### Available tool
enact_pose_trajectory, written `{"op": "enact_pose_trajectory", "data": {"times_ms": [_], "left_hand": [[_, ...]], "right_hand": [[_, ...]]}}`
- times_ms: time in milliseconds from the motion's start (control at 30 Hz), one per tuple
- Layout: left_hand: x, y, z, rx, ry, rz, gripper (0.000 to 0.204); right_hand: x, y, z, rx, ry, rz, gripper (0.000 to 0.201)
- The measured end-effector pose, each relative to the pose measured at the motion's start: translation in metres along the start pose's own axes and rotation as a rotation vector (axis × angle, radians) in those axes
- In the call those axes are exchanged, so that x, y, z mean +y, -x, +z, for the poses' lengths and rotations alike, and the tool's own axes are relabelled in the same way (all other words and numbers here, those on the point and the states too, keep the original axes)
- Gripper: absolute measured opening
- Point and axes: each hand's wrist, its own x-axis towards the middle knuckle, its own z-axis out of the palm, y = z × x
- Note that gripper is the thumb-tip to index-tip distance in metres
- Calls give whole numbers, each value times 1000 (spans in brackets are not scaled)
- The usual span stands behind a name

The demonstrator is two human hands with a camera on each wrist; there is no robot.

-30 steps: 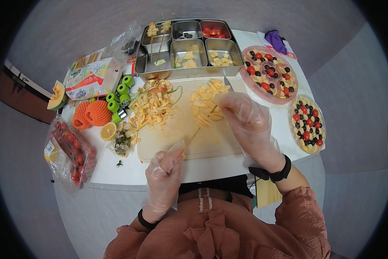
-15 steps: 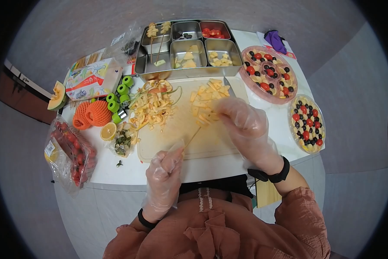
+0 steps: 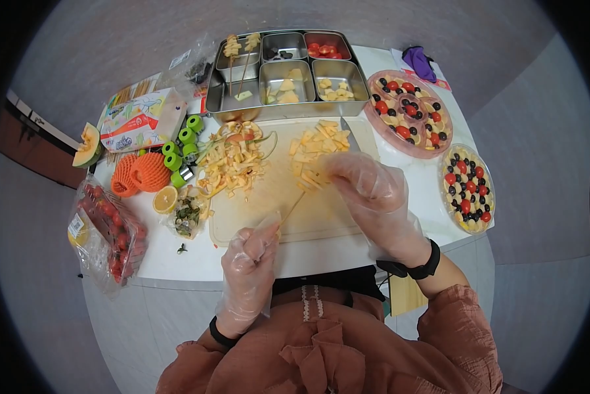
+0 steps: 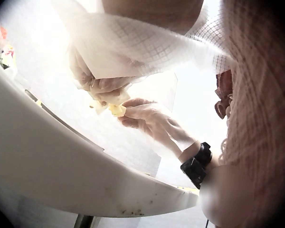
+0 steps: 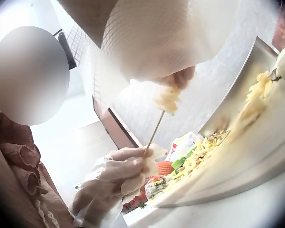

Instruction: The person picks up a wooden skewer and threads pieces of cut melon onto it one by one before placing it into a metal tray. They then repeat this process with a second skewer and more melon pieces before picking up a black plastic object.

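Note:
Both hands wear clear plastic gloves. My left hand [image 3: 249, 262] grips the lower part of a thin wooden skewer [image 3: 293, 209], which slants up to the right over the front of the cutting board. At its upper end, my right hand [image 3: 373, 197] pinches pale yellow fruit pieces [image 5: 167, 100], several of them bunched on the stick in the right wrist view. The fingers hide the skewer's tip. Beyond the right hand, a heap of cut yellow fruit [image 3: 318, 141] lies on the cutting board [image 3: 242, 220]. A knife [image 3: 349, 133] lies beside the heap.
Fruit peelings [image 3: 236, 157] cover the board's left side. Behind it stands a steel tray [image 3: 288, 113] of fruit pans and two filled skewers. Decorated fruit platters [image 3: 410, 148] stand at right; a tomato pack [image 3: 114, 236], orange foam nets [image 3: 147, 174] and green-capped bottles [image 3: 171, 161] at left.
The right hand has shifted slightly left and down along the skewer's upper end. The left hand stays almost still, holding the skewer.

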Motion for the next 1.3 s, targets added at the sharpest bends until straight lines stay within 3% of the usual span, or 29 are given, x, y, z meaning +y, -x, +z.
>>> {"op": "enact_pose_trajectory", "data": {"times_ms": [100,200,400,467,600,667,967,1067,1167,1300], "left_hand": [[-1,0,0,1,10,-9,23],[-1,-2,-1,-11,10,-8,23],[-13,-5,-11,-17,-3,-77,19],[-15,-5,-12,36,197,-279,15],[-11,-7,-14,46,265,-348,17],[-9,-7,-13,43,343,-405,17],[-17,-6,-16,56,274,-364,17],[-27,-5,-15,41,263,-297,16],[-17,-7,-13,61,332,-381,17],[-21,-6,-16,64,316,-374,17]], "right_hand": [[0,0,0,-6,2,33,22],[2,-4,-1,-9,109,-54,21],[31,-10,-12,105,83,134,13],[41,-13,-15,-67,63,259,14],[57,-11,-7,-217,98,333,18],[62,-15,-4,-395,255,314,27],[87,-18,18,-356,271,-19,27],[86,-25,25,-356,143,-77,12],[90,-27,38,-378,208,-86,11],[87,-30,43,-395,284,-130,11]]}}
